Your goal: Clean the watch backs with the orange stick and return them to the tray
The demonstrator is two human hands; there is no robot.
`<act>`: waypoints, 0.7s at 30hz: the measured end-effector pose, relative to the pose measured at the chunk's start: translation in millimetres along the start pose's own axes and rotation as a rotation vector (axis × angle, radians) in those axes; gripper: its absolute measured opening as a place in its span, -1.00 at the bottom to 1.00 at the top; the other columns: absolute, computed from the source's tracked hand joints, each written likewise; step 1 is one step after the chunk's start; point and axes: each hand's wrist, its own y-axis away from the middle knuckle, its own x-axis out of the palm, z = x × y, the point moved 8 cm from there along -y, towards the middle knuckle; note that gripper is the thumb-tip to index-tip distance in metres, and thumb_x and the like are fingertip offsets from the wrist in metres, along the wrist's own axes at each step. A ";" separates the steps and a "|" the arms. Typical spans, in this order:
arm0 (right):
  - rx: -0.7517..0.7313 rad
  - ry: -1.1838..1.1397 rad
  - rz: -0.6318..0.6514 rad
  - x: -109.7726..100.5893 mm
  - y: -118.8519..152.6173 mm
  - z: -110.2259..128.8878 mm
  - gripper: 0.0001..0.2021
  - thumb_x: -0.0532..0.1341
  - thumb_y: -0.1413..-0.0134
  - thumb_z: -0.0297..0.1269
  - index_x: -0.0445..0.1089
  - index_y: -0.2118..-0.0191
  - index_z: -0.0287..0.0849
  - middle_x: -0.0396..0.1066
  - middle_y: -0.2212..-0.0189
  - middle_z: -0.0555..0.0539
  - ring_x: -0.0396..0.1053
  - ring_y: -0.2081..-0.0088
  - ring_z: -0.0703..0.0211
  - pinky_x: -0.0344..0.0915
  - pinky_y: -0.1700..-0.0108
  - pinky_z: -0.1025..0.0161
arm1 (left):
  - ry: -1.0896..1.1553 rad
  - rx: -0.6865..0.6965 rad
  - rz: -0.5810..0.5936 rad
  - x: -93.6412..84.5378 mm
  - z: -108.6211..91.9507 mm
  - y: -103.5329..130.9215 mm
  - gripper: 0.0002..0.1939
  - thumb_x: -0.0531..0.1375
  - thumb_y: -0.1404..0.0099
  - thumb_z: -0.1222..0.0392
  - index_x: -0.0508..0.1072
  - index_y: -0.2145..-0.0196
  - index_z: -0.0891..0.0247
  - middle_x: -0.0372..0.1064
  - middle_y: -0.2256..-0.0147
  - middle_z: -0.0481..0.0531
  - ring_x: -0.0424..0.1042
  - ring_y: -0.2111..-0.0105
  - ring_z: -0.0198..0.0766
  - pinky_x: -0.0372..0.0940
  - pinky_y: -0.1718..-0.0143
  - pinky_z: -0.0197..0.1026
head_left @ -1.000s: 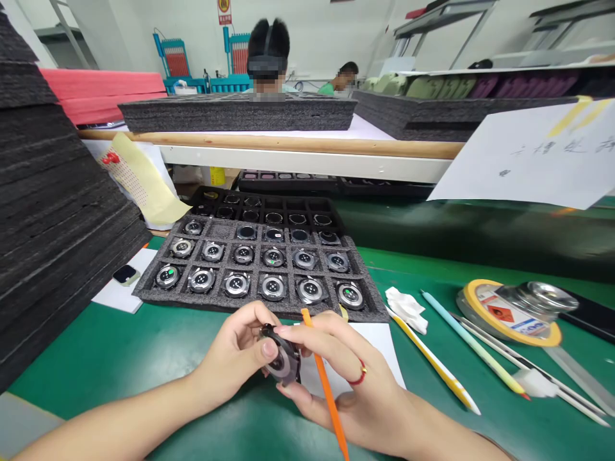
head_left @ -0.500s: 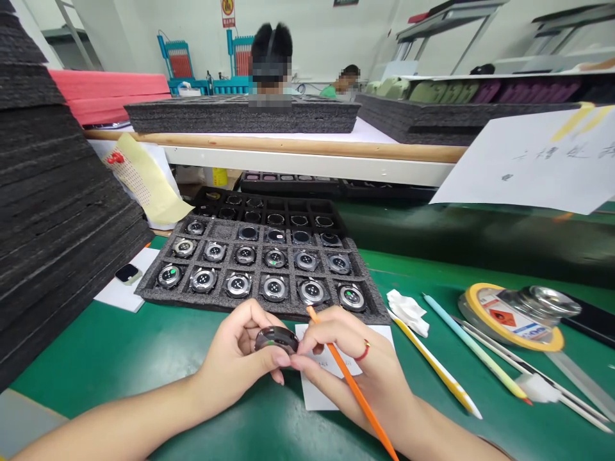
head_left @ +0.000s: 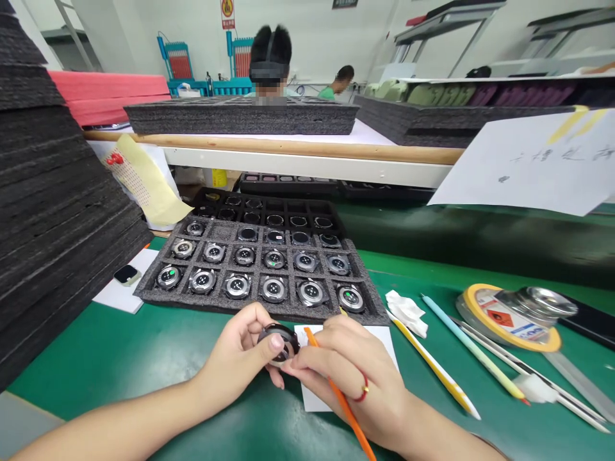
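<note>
In the head view, my left hand (head_left: 234,357) is closed around a round black watch case (head_left: 289,338), its thumb across the face turned to me. The case is tilted above the green table. My right hand (head_left: 365,378) holds a slim orange stick (head_left: 350,413) between its fingers, and its thumb and forefinger are pinched at the case's right edge. Whether something small is in that pinch is hidden. A white paper sheet (head_left: 314,398) lies under my right hand. Just beyond, a grey foam tray (head_left: 225,302) holds several watch cases, mostly sensor side up.
Stacked black foam (head_left: 67,211) rises at the left. A smaller watch (head_left: 125,275) lies on white paper. To the right are crumpled tissue (head_left: 406,312), a yellow-and-white pen (head_left: 435,365), a pale blue pen (head_left: 473,346) and a yellow tape roll (head_left: 509,318). A shelf edge (head_left: 288,160) crosses above.
The watch case has tipped so more of its face shows. My left thumb has moved up over it, and my right hand has turned, lowering the orange stick's upper end.
</note>
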 end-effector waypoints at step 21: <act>0.003 0.120 0.053 -14.9 4.8 -2.4 -0.65 -0.04 -0.48 -0.23 0.46 0.19 -0.20 0.43 0.48 -0.07 0.30 0.48 0.20 0.25 0.40 0.23 | -0.390 -0.052 -0.047 -8.6 5.7 -0.2 -0.58 0.27 -0.30 -0.11 0.28 0.05 0.18 0.36 0.44 -0.10 0.45 0.46 -0.29 0.21 0.63 -0.44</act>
